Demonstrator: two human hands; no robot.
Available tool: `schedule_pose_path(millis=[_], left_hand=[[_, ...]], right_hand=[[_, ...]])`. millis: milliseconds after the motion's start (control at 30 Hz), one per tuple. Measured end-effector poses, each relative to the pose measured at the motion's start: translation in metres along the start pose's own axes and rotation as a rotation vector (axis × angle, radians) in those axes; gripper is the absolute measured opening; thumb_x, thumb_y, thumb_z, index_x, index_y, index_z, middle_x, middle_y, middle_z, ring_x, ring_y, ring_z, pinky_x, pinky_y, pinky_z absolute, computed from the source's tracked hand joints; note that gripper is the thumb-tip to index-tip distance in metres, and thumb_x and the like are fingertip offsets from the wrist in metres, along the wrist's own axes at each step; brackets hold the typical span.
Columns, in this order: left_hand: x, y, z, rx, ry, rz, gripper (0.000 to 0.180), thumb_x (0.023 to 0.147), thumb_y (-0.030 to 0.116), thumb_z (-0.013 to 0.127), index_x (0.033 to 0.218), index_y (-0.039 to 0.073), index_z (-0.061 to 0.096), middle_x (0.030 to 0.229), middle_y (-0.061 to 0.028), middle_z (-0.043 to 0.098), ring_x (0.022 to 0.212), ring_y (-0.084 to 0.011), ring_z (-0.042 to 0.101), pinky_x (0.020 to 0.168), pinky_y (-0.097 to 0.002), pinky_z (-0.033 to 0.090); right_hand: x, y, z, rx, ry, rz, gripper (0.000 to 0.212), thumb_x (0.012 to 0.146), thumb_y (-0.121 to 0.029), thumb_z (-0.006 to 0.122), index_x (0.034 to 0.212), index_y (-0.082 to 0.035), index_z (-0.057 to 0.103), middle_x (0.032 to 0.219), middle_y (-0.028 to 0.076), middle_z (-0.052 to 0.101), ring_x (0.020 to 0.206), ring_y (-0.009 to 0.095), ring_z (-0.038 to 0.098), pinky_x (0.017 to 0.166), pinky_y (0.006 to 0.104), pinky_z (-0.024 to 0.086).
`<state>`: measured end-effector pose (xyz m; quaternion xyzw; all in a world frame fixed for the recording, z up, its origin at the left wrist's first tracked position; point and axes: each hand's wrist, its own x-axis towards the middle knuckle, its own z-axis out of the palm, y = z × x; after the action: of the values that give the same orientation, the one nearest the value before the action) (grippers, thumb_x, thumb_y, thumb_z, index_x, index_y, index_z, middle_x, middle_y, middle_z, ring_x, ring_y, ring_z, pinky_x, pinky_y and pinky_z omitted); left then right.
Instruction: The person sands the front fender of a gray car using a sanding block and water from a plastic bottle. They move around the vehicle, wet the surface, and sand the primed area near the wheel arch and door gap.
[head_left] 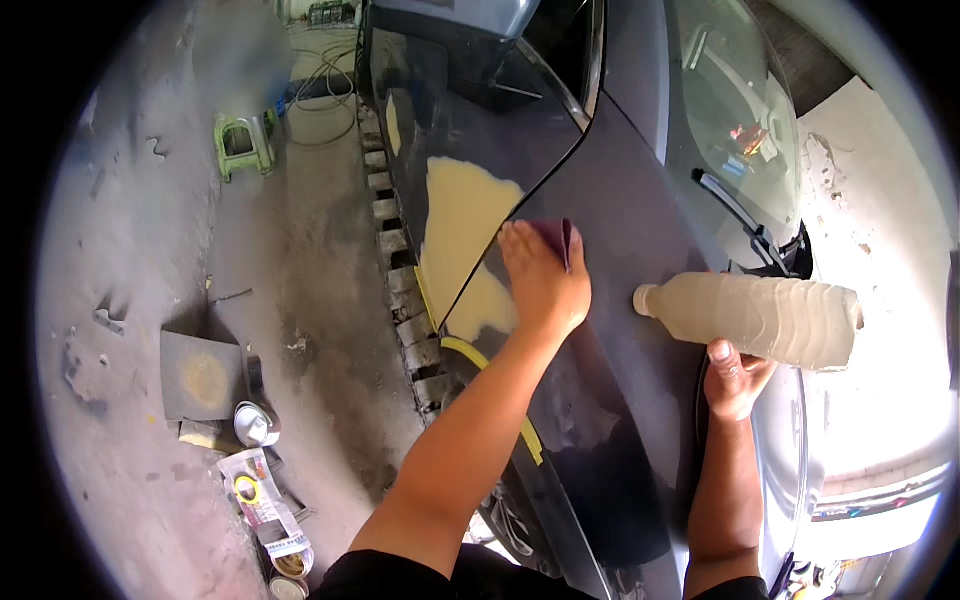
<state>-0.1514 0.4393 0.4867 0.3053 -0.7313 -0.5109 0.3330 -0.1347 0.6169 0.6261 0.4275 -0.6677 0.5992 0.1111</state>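
Note:
My left hand (543,285) presses a folded maroon sheet of sandpaper (552,236) against the dark grey body panel of a car (640,215). Its fingertips lie by the seam between door and fender, at the right edge of a smooth beige filler patch (462,220). That patch spans the seam. In my right hand (738,382) a cloudy beige plastic bottle (760,315) with ridged sides lies nearly level over the fender, its neck pointing left. The right thumb shows below the bottle; most of the other fingers are hidden behind it.
Yellow tape (462,350) edges the wheel arch. A wiper (740,215) and windshield (735,110) are at the upper right. On the floor at left are a green stool (243,145), a grey square sheet (202,376), an open can (256,425) and cables (325,90).

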Motion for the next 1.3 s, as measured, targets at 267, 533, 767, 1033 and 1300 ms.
schedule_pose_path(millis=[267,533,767,1033,1300], left_hand=[[0.012,-0.034,-0.020,0.058,0.025,0.008,0.041,0.092,0.032,0.048,0.108,-0.006,0.053,0.110,-0.0258,0.056,0.104,-0.0401,0.054,0.095,-0.0495,0.040],[0.036,0.002,-0.031,0.271,0.046,0.071,0.037,0.086,0.032,0.051,0.090,-0.004,0.061,0.090,-0.0214,0.062,0.090,-0.0394,0.059,0.084,-0.0493,0.045],[0.042,-0.017,-0.043,0.149,0.036,-0.085,0.046,0.087,0.037,0.048,0.087,-0.007,0.063,0.090,-0.0263,0.066,0.089,-0.0413,0.063,0.081,-0.0481,0.048],[0.047,0.006,-0.035,0.372,0.081,0.163,0.039,0.085,0.030,0.047,0.082,-0.003,0.066,0.086,-0.0234,0.065,0.084,-0.0392,0.061,0.079,-0.0482,0.047],[-0.032,0.023,-0.043,0.218,-0.098,0.480,0.078,0.077,0.023,0.068,0.132,-0.021,0.034,0.141,-0.0397,0.030,0.134,-0.0503,0.031,0.113,-0.0496,0.026]], right_hand=[[0.001,0.003,0.003,0.032,0.014,-0.011,0.079,0.076,-0.021,0.080,0.137,0.004,0.035,0.124,0.022,0.054,0.116,0.035,0.055,0.101,0.0493,0.042],[-0.003,0.003,0.001,0.031,-0.013,0.008,0.080,0.076,-0.022,0.081,0.137,0.004,0.036,0.125,0.022,0.054,0.117,0.036,0.055,0.101,0.0497,0.042],[0.000,0.001,0.005,0.069,-0.001,0.031,0.084,0.074,-0.022,0.083,0.138,0.003,0.034,0.126,0.023,0.054,0.119,0.036,0.054,0.101,0.0501,0.042],[-0.002,0.002,0.007,0.058,-0.008,0.026,0.083,0.075,-0.022,0.082,0.138,0.003,0.034,0.125,0.023,0.054,0.117,0.036,0.055,0.101,0.0499,0.043],[-0.009,0.007,-0.001,-0.035,-0.016,-0.002,0.081,0.078,-0.026,0.080,0.138,0.004,0.035,0.125,0.022,0.055,0.116,0.034,0.055,0.101,0.0479,0.043]])
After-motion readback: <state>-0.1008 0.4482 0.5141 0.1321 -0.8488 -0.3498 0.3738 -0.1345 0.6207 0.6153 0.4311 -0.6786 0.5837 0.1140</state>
